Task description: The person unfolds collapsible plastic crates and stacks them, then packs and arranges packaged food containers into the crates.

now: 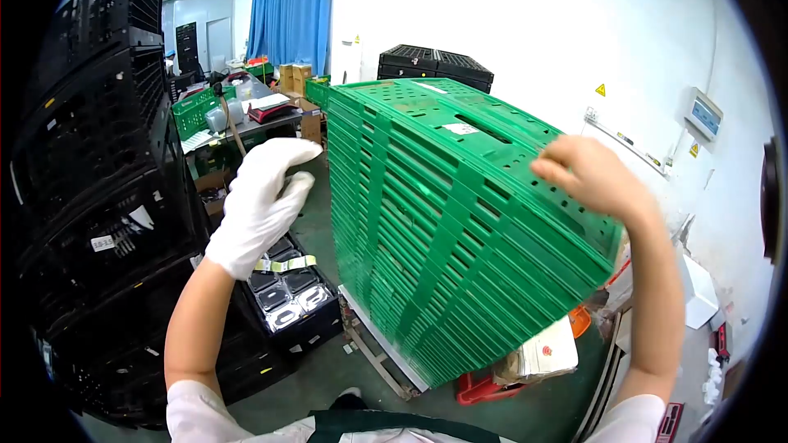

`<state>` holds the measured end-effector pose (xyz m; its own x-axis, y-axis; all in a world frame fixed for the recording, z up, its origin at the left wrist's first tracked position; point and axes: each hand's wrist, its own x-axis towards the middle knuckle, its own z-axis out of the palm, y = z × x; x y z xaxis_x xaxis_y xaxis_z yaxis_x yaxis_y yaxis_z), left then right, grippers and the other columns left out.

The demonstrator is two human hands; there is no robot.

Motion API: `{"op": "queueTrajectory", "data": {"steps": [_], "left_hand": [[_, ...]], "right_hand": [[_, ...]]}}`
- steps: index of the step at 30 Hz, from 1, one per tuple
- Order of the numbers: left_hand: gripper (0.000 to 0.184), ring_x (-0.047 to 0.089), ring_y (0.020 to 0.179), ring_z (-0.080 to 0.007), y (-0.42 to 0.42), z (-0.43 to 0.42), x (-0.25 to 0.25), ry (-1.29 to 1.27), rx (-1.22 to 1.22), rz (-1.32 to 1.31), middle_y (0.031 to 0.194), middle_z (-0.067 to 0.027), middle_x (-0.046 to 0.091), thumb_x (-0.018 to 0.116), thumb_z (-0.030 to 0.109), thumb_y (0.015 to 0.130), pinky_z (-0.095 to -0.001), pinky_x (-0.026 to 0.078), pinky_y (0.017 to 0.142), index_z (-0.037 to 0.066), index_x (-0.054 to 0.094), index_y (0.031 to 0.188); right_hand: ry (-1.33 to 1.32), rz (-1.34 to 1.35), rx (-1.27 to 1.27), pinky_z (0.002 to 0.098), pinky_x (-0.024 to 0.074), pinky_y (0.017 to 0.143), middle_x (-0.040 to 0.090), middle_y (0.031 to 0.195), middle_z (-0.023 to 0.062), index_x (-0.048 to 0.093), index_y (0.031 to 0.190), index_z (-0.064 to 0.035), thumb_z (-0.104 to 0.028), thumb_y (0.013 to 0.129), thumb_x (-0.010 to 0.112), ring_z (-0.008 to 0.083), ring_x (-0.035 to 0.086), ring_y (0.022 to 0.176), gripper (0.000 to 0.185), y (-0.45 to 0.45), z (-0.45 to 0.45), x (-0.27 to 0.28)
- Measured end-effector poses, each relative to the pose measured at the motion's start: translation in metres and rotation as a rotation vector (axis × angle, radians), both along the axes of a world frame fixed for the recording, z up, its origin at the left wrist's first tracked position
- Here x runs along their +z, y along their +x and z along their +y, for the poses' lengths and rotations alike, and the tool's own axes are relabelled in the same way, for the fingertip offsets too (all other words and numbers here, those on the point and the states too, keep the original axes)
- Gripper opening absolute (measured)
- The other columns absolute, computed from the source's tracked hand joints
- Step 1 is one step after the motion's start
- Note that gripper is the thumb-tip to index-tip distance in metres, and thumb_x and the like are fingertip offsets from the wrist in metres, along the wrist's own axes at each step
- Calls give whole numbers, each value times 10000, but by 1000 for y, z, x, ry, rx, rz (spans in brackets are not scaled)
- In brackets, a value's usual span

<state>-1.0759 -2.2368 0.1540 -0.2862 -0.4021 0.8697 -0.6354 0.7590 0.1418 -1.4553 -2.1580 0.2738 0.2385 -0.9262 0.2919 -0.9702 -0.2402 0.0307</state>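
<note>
My left hand (pixel 267 197), in a white glove, is raised to the left of a tall stack of nested green plastic crates (pixel 443 213). Its thumb and fingers are bent but apart, with nothing between them. Bare and loosely curved, my right hand (pixel 591 176) is over the stack's right-hand top edge, and I see nothing in it. Whether it touches the crate is unclear. The top crate has a slot handle and a pale label (pixel 461 128). The stack rests on a low pale-edged base (pixel 382 344).
Stacked black crates (pixel 107 197) rise close on the left. A black crate of packaged dark items (pixel 295 287) stands on the floor beside my left arm. Behind are a cluttered workbench (pixel 279 123) and more black crates (pixel 435 61). A red stool (pixel 480 388) bears papers at right.
</note>
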Motion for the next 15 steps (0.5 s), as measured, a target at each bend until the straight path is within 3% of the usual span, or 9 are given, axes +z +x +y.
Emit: {"op": "queueTrajectory", "data": {"steps": [2, 5, 7, 8, 10, 14, 15], "left_hand": [[347, 606, 1118, -308, -10, -43, 1, 1, -64, -36, 1140, -120, 664, 638, -2, 815, -405, 465, 990, 80, 658, 1152], [416, 591, 1138, -362, -28, -84, -5, 50, -114, -68, 1191, -165, 639, 621, 80, 805, -456, 465, 996, 73, 616, 1221], [494, 558, 1217, -374, -44, -117, -30, -137, -198, 43, 1258, -199, 604, 607, 50, 788, -452, 431, 1079, 68, 571, 1280], [564, 523, 1259, -400, -49, -119, -30, -108, -232, 48, 1329, -232, 549, 600, 34, 777, -453, 405, 1108, 53, 529, 1336], [626, 488, 1287, -421, -52, -129, -31, -64, -349, 94, 1389, -244, 489, 589, 19, 776, -464, 402, 1104, 42, 483, 1392], [685, 468, 1306, -406, -64, -163, -52, -50, -414, 136, 1423, -227, 454, 598, 10, 775, -463, 387, 1109, 54, 445, 1442], [701, 463, 1315, -404, -65, -170, -54, -74, -421, 162, 1429, -227, 449, 605, 11, 770, -463, 385, 1112, 59, 441, 1449]], "right_hand": [[40, -23, 24, 446, 487, 797, 660, 943, 211, 650, 961, 40, -284, 940, 569, 345, 621, 856, 334, -12, -57, 6], [112, 166, -86, 432, 499, 891, 678, 1048, 236, 636, 1099, 41, -211, 897, 589, 367, 640, 1001, 327, -13, -129, 9], [39, 239, -76, 456, 472, 972, 641, 1159, 270, 600, 1173, 36, -189, 847, 649, 395, 609, 1101, 399, -51, -187, -14], [115, 217, -96, 476, 468, 990, 621, 1183, 298, 571, 1236, 23, -189, 809, 653, 432, 591, 1123, 484, -58, -202, -16], [208, 203, -319, 483, 487, 961, 625, 1138, 328, 563, 1227, 34, -163, 754, 657, 457, 604, 1090, 521, -49, -214, -23], [202, 34, -318, 467, 478, 967, 623, 1142, 324, 544, 1254, 30, -36, 770, 600, 461, 597, 1102, 491, -50, -221, -26], [0, 156, -316, 451, 443, 1016, 602, 1205, 306, 527, 1302, 26, 24, 780, 568, 449, 563, 1164, 524, -67, -222, -38]]}}
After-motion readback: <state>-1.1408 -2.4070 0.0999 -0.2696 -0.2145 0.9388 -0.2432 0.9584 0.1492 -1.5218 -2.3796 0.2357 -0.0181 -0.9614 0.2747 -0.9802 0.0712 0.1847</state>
